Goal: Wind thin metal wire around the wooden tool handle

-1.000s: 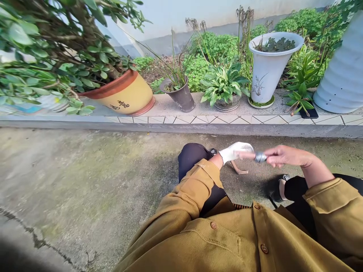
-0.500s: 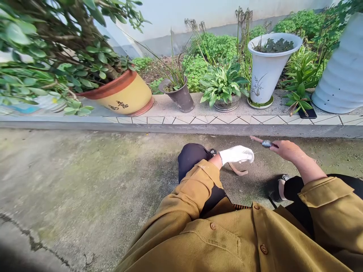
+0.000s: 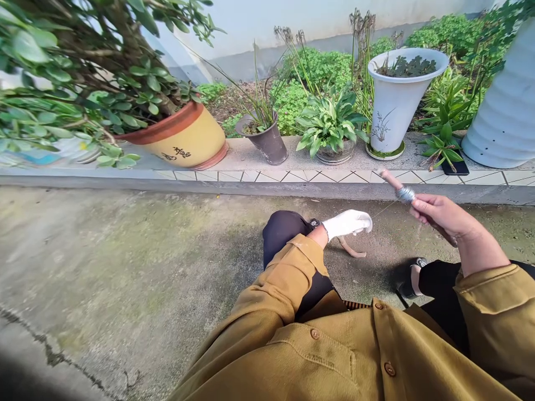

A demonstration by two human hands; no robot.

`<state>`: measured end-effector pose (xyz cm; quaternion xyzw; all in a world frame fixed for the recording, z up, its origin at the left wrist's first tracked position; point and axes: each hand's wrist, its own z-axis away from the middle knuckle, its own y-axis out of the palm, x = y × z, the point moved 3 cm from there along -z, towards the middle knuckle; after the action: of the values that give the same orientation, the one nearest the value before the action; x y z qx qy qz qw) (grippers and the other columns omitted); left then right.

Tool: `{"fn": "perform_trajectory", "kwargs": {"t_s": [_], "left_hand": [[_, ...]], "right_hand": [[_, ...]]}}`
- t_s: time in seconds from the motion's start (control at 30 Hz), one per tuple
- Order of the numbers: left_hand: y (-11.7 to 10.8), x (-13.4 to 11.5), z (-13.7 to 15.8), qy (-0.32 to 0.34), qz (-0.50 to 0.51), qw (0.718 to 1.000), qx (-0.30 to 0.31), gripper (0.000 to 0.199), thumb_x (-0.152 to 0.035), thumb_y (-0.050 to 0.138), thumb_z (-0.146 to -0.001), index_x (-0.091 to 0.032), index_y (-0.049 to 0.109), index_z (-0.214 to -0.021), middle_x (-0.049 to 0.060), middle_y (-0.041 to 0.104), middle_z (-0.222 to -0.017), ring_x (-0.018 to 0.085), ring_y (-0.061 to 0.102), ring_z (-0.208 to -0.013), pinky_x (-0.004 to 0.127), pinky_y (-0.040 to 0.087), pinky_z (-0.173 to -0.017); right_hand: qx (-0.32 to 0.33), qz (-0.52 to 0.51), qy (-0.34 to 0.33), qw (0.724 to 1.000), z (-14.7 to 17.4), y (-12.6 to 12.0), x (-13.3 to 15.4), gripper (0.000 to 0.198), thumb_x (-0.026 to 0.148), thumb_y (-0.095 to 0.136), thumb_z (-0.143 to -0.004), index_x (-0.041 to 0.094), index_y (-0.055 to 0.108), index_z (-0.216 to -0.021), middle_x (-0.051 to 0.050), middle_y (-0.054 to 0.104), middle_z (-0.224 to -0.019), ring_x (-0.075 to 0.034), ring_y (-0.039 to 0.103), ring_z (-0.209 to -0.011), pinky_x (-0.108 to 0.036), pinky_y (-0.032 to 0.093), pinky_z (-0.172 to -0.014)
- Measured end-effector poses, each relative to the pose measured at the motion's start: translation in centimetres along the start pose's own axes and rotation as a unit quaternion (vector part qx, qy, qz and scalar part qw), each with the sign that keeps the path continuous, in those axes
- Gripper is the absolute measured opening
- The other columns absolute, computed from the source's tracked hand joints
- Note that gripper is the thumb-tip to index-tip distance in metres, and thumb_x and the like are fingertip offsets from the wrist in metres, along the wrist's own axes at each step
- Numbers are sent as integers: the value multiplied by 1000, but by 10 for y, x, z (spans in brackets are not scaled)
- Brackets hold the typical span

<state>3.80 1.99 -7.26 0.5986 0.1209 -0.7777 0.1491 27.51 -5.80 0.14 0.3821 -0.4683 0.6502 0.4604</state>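
Observation:
My right hand (image 3: pixel 441 216) is wrapped round a wooden stick (image 3: pixel 390 178), raised and tilted, with its pale end pointing up and left. Silvery wire (image 3: pixel 405 194) is wound round the stick just beyond my fingers. A thin strand runs from there toward my left hand (image 3: pixel 348 223), which wears a white glove, its fingers curled closed where the strand ends. Below the glove a curved wooden piece (image 3: pixel 353 252) sticks out; whether my left hand grips it or it lies on the ground, I cannot tell.
A tiled ledge (image 3: pixel 251 176) crosses in front. On it stand a yellow-and-red pot (image 3: pixel 188 139), a dark tilted pot (image 3: pixel 271 146), a leafy plant (image 3: pixel 332 125), a tall white planter (image 3: pixel 390 111), a phone (image 3: pixel 455 167) and a ribbed white container (image 3: pixel 504 111). Concrete ground (image 3: pixel 146 267) lies below.
My right hand has risen and moved right with the wire-wound stick, away from my left hand. My gloved left hand has shifted only slightly.

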Motion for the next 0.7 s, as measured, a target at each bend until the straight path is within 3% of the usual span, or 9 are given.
{"fn": "perform_trajectory", "kwargs": {"t_s": [0.07, 0.13, 0.27, 0.37, 0.5, 0.6, 0.67, 0.7], "left_hand": [[5, -3, 2, -2, -6, 999, 40, 25, -36, 55, -89, -14, 63, -83, -3, 50, -65, 6, 41, -54, 19, 37, -54], [9, -5, 5, -5, -14, 998, 68, 26, -38, 58, -88, -14, 65, -83, -2, 52, -65, 7, 42, -55, 20, 37, -54], [15, -6, 8, -24, -6, 994, 102, 25, -37, 63, -85, -13, 67, -80, 0, 54, -62, 7, 41, -53, 21, 35, -53], [14, -4, 8, -23, 17, 996, 89, 26, -37, 63, -84, -12, 66, -81, 2, 60, -71, 6, 41, -52, 22, 36, -53], [4, -2, 7, -9, 18, 1000, 16, 25, -37, 62, -83, -12, 65, -81, 2, 62, -76, 5, 43, -54, 21, 36, -53], [-3, -2, 4, 0, -8, 999, -35, 23, -35, 59, -82, -13, 63, -79, 1, 61, -77, 5, 44, -55, 20, 36, -53], [-4, -2, 2, 5, -12, 998, -67, 22, -34, 57, -82, -13, 62, -79, 1, 60, -76, 6, 44, -56, 20, 35, -52], [-4, -1, 1, 6, -16, 997, -82, 22, -33, 56, -82, -13, 61, -79, 0, 59, -74, 6, 43, -56, 19, 34, -52]], "right_hand": [[-98, 30, 22, 995, -7, -13, -12, 39, 59, 55, -85, 20, 60, -86, -1, 54, -67, -12, 44, -54, -25, 35, -50], [-142, 140, 59, 978, -14, -17, -24, 39, 57, 51, -87, 19, 64, -89, -4, 60, -69, -15, 50, -55, -28, 38, -52], [-121, 427, 132, 886, -27, -3, -38, 42, 50, 46, -91, 19, 69, -107, -14, 72, -89, -27, 65, -77, -35, 43, -65], [-1, 503, 161, 849, -31, 20, -47, 43, 45, 42, -94, 18, 68, -114, -19, 71, -103, -30, 67, -88, -39, 46, -71], [167, 472, 139, 854, -24, 51, -50, 24, 37, 57, -87, 21, 74, -91, -13, 72, -88, -26, 66, -81, -37, 46, -71], [324, 361, 127, 865, -8, 66, -38, 23, 43, 63, -82, 22, 71, -81, -3, 63, -63, -18, 57, -60, -31, 42, -61], [417, 239, 107, 871, 5, 66, -22, 34, 54, 63, -82, 20, 69, -85, 1, 56, -60, -14, 50, -55, -28, 39, -56], [431, 183, 85, 880, 9, 62, -14, 40, 58, 63, -81, 19, 68, -87, 2, 55, -62, -13, 49, -56, -27, 38, -56]]}}
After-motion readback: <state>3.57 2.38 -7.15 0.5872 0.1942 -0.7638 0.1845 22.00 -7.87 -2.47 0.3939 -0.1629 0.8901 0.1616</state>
